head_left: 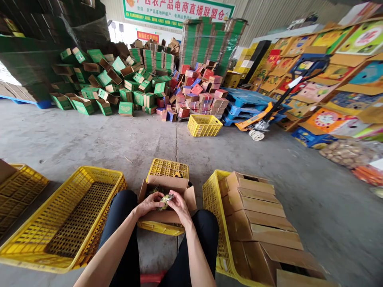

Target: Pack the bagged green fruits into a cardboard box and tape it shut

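Observation:
An open cardboard box (167, 216) with its flaps spread sits between my knees, on an upturned yellow crate (169, 166). Above the box's opening is a small yellow-green piece of produce in clear plastic wrap (165, 202); its exact kind is unclear. From the left, my left hand (150, 203) closes its fingers on it. My right hand (178, 202) pinches the wrap's other end. Dark greenish contents (154, 190) show in the box, partly hidden by my hands.
A yellow crate (67, 217) with a bare floor stands at my left. On my right, another crate (215, 223) holds several closed cardboard boxes (257, 215). Farther off are a small yellow crate (205, 125), a pallet jack (263, 119), blue pallets (247, 97) and heaped green cartons (125, 107).

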Motion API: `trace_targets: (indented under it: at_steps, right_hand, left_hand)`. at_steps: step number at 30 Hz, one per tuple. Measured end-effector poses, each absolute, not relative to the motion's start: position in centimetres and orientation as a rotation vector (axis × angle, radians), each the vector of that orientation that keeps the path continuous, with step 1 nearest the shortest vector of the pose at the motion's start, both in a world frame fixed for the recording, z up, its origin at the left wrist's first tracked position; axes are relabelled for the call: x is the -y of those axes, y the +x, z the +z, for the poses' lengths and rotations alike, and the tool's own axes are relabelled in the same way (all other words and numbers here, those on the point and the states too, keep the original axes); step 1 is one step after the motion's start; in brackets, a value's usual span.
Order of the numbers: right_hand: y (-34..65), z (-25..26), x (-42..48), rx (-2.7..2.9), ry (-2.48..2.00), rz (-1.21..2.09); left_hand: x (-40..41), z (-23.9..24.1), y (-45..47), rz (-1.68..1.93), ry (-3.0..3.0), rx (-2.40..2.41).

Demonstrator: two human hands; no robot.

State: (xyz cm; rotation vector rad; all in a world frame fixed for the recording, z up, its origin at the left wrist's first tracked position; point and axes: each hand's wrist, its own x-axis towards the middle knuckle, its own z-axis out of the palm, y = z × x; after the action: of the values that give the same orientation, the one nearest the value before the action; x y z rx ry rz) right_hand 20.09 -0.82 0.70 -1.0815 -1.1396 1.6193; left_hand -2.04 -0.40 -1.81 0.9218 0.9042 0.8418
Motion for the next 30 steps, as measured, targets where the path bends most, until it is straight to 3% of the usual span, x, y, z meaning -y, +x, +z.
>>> trace_targets:
  at_steps: [6,11,30]
  right_hand:
    - [20.1,0.2,0.6,1.013,-1.174,1.566]
    - [20.2,0.0,0.3,0.906,-1.144,1.524]
    - [20.5,1.0,0.5,0.887,-1.144,1.531]
  left_hand:
    - [0.1,-1.8,-2.0,0.971,0.864,-0.950]
    - [0.5,-1.4,-2.2,0.834,0.690,-0.874]
    - [0.0,-1.7,-2.0,0.997,0.803,-0.824]
